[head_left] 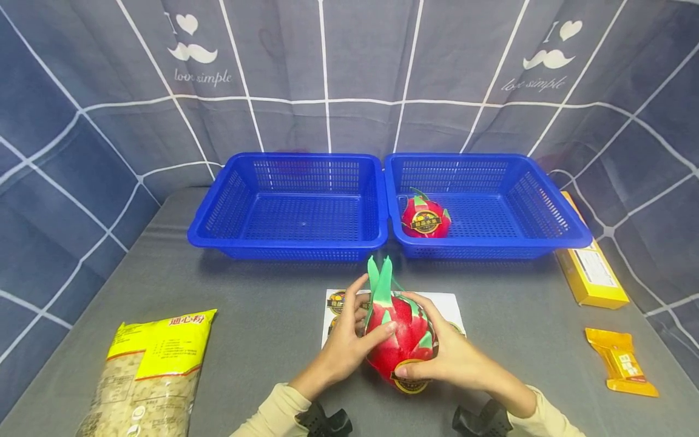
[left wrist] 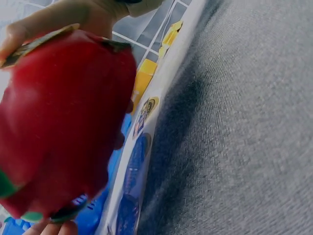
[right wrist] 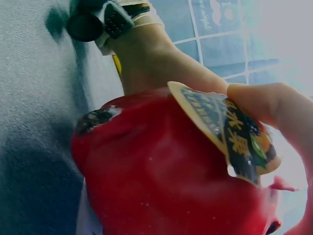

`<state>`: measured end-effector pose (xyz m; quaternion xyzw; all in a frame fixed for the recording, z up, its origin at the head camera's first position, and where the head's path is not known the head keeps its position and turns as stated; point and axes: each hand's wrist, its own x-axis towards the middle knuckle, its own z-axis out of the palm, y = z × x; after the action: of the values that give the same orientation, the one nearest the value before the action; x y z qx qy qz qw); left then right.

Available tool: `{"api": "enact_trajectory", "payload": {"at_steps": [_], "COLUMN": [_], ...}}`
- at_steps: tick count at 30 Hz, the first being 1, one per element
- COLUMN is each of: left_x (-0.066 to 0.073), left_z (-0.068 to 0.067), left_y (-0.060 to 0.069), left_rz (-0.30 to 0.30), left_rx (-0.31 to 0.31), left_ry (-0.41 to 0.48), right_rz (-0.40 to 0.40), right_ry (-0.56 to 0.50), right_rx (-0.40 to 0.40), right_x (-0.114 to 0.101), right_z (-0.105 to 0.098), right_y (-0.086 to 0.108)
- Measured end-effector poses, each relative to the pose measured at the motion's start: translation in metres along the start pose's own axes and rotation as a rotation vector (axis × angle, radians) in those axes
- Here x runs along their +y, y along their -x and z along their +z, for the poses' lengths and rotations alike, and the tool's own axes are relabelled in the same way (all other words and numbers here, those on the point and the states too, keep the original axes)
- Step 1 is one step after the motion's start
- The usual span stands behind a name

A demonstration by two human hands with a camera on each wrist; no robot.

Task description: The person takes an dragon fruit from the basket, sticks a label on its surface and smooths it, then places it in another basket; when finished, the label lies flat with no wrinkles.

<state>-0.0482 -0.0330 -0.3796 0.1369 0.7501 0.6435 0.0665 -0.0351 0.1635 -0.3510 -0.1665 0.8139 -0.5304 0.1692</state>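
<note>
Between both hands is a red dragon fruit (head_left: 401, 328) with green leaf tips, lifted off the table in the left wrist view. My left hand (head_left: 349, 340) grips its left side, thumb across the front. From the right, my right hand (head_left: 450, 355) holds it, with the thumb on a round black-and-gold sticker (head_left: 411, 377) low on the skin. In the right wrist view part of that sticker (right wrist: 230, 132) stands away from the fruit. Under the fruit lies a white sheet (head_left: 448, 303) of similar stickers, partly hidden by the hands.
Two blue baskets (head_left: 289, 244) (head_left: 491, 243) stand side by side at the back. The right one contains another stickered dragon fruit (head_left: 426, 212). A yellow pasta bag (head_left: 153, 364) lies at left. On the right are a yellow box (head_left: 595, 273) and an orange packet (head_left: 622, 363).
</note>
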Motion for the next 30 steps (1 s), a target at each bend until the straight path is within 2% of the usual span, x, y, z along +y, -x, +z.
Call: {"api": "enact_trajectory", "payload": {"at_steps": [6, 9, 14, 17, 20, 24, 26, 30], "left_x": [0.001, 0.000, -0.002, 0.001, 0.006, 0.018, 0.024, 0.034], "left_z": [-0.003, -0.004, -0.001, 0.004, 0.012, 0.022, 0.024, 0.029], "left_y": [-0.002, -0.003, -0.003, -0.007, -0.018, -0.039, -0.049, -0.070], "left_rz": [0.031, 0.036, 0.017, 0.038, 0.104, 0.185, 0.190, 0.124], "left_rx": [0.093, 0.117, 0.141, 0.152, 0.163, 0.183, 0.182, 0.136], "left_ry": [0.066, 0.078, 0.030, -0.003, -0.040, -0.112, -0.145, -0.250], "right_rz": [0.031, 0.024, 0.009, 0.008, 0.007, 0.028, 0.043, 0.073], "right_ry": [-0.055, -0.070, -0.064, -0.060, -0.046, 0.015, 0.052, 0.114], "right_rx": [0.024, 0.047, 0.073, 0.087, 0.126, 0.206, 0.246, 0.310], "right_x": [-0.003, -0.005, -0.007, -0.010, -0.015, -0.025, -0.029, -0.036], "right_z": [-0.009, -0.015, -0.025, -0.033, -0.043, -0.058, -0.067, -0.087], "right_y": [0.000, 0.001, 0.003, 0.005, 0.007, 0.012, 0.013, 0.009]}}
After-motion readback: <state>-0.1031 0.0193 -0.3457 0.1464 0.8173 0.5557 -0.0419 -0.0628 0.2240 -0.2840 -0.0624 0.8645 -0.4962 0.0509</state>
